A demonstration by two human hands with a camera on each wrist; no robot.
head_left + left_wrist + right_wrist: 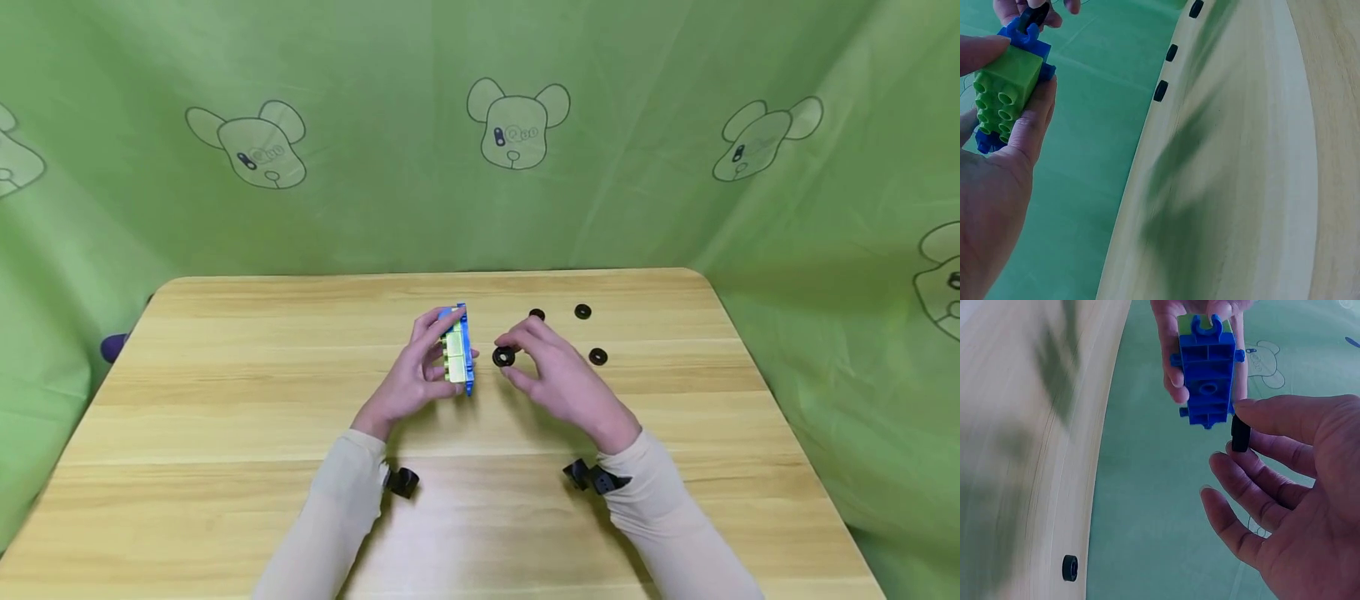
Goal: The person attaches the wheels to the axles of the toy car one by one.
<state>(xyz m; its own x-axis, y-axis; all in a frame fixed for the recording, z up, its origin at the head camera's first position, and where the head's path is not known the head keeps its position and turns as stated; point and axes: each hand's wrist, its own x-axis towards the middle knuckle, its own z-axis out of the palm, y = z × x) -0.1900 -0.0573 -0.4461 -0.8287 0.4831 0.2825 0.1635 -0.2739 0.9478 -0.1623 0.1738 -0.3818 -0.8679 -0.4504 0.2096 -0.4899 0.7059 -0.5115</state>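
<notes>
My left hand (405,379) grips a toy block car, tipped on its side, by its ends above the table. Light green studded blocks (1013,78) are stacked on its blue base (1208,378). The underside of that base faces my right hand, and short pegs jut from its sides with a hook at one end. Between thumb and fingers, my right hand (566,379) pinches a black toy wheel (1240,434) close beside the base. In the right wrist view, the wheel is near one lower side peg, and its other fingers are spread below.
Three more black wheels lie on the wooden table (225,400): one just beyond my right fingers (537,314), another wheel (582,311) farther back, and a third wheel (597,357) right of the hand. A green printed curtain (375,217) surrounds the table.
</notes>
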